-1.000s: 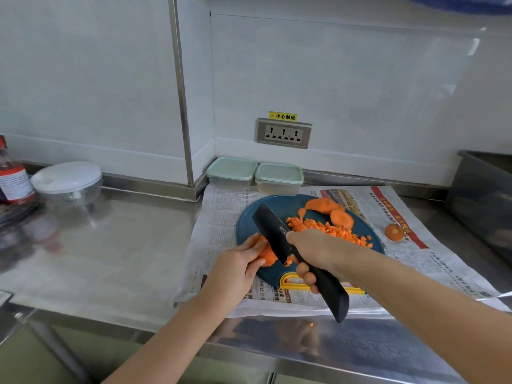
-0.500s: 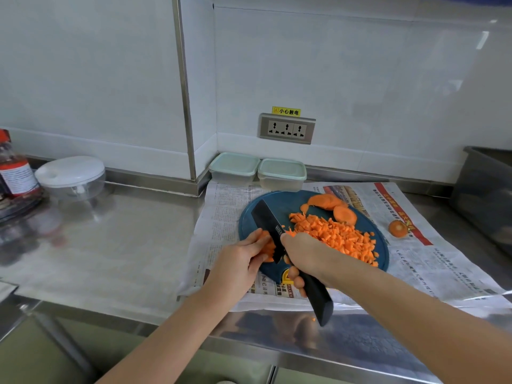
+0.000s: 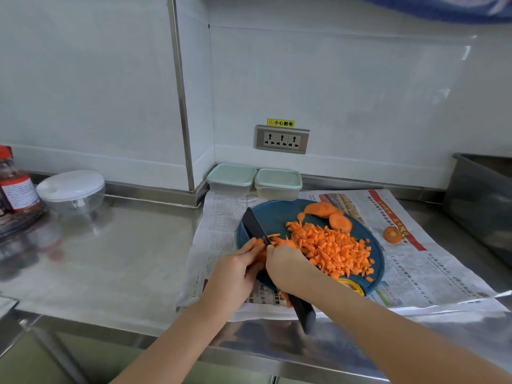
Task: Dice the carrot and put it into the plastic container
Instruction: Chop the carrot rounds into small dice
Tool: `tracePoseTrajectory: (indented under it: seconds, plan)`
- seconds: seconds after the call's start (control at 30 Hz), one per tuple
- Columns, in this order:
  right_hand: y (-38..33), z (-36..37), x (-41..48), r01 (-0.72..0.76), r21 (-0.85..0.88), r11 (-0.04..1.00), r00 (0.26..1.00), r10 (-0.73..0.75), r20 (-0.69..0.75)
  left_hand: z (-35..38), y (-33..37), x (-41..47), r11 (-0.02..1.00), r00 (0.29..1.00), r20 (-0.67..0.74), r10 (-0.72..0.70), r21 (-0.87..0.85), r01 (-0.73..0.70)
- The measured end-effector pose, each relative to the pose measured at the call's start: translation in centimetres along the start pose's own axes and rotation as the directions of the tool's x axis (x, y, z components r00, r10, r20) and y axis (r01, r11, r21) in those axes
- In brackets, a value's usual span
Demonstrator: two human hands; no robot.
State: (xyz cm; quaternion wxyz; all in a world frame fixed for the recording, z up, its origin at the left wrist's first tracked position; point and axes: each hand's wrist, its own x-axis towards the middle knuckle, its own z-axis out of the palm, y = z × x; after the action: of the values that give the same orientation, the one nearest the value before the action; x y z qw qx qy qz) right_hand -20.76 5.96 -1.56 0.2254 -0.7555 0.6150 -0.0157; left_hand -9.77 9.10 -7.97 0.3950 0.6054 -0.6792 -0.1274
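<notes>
Carrot strips (image 3: 273, 241) lie at frame centre on the blue board (image 3: 266, 214), my left hand (image 3: 235, 270) pinching them steady beside the blade. My right hand (image 3: 288, 268) curls round the black knife (image 3: 256, 227), angled up-left for dicing, I judge. Diced pile (image 3: 332, 248) is heaped to the right, clear of the cut; lidded plastic containers (image 3: 231, 177) (both closed) wait above.

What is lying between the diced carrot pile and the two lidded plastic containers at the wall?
Head view: two large uncut carrot pieces lying on the far part of the blue cutting board.
</notes>
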Motion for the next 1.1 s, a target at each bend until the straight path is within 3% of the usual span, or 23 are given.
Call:
tracePoseTrajectory:
  seconds: [0.03, 0.13, 0.3, 0.43, 0.5, 0.57, 1.1]
  plan:
    - [-0.1, 0.0, 0.3, 0.032, -0.085, 0.996, 0.999, -0.030, 0.015, 0.0, 0.0, 0.0, 1.000, 1.000, -0.003, 0.001, 0.002, -0.001]
    - [0.3, -0.1, 0.3, 0.028, -0.094, 0.995, 0.999, -0.025, 0.032, -0.1, 0.1, 0.1, 1.000, 1.000, -0.013, 0.010, 0.017, -0.010]
    - [1.4, -1.0, -1.2, -0.022, 0.020, 1.000, 0.999, 0.021, 0.033, -0.2, -0.2, 0.1, 1.000, 0.999, -0.029, 0.015, 0.015, -0.014]
    - [3.0, -2.0, -2.0, -0.030, 0.295, 0.955, 0.994, -0.004, 0.113, -0.1, -0.1, -0.1, 0.997, 0.996, -0.059, 0.069, 0.029, -0.067]
    - [3.2, -2.8, -2.7, -0.156, 0.504, 0.849, 0.980, 0.068, 0.189, -0.1, 0.1, -0.1, 0.995, 0.991, -0.083, 0.101, 0.025, -0.099]
    - [3.0, -3.6, -3.0, -0.186, 0.564, 0.805, 0.976, 0.085, 0.201, -0.1, 0.2, 0.0, 0.992, 0.988, -0.094, 0.124, 0.045, -0.120]
    - [2.5, -4.8, -3.3, -0.161, 0.543, 0.824, 0.980, 0.067, 0.189, -0.1, 0.0, 0.1, 0.995, 0.990, -0.110, 0.089, 0.057, -0.083]
